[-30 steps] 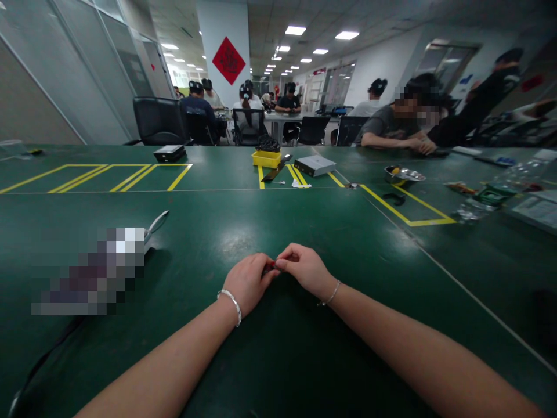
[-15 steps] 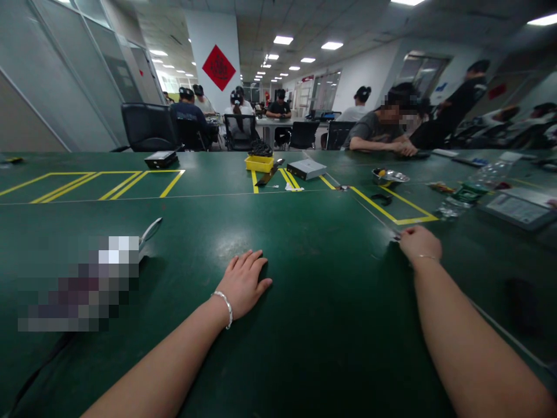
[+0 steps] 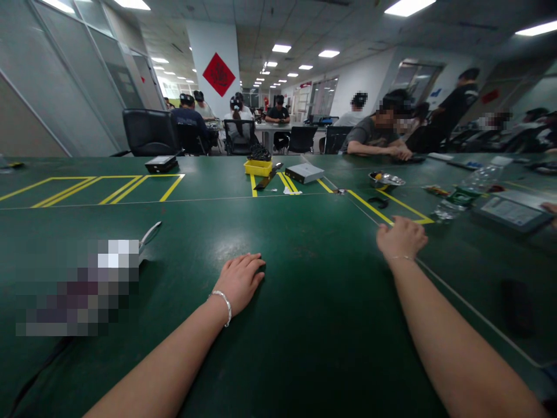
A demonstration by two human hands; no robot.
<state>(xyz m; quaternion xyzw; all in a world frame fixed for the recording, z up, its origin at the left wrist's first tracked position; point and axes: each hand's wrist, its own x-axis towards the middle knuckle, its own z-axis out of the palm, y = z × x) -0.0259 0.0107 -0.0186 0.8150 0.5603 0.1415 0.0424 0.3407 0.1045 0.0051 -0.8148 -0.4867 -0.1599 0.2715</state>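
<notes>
My left hand point(image 3: 241, 281) lies palm down on the green tabletop point(image 3: 313, 325), fingers stretched forward, with a twisted silver bracelet point(image 3: 227, 306) at its wrist. It holds nothing. Farther right and forward, my right hand point(image 3: 401, 238) is over the thin seam line of the table, next to a corner of yellow tape point(image 3: 424, 220). Its thumb is spread away from the partly bent fingers, and I see nothing gripped in it. What lies under its palm is hidden. A black curved piece point(image 3: 378, 202) rests just beyond this hand.
A pixelated object point(image 3: 100, 284) with a white strap is at left. Farther back are a yellow bin point(image 3: 258, 168), a grey metal box point(image 3: 303, 172), a black box point(image 3: 161, 164) and a metal bowl point(image 3: 385, 179). A plastic bottle point(image 3: 461, 197) lies at right, beside a grey case point(image 3: 511, 212). People sit beyond.
My right hand has shifted left and its pinched fingers have spread; the small metallic bit at its fingertips is out of sight. My left hand stays in place, its thumb drawn closer to the fingers.
</notes>
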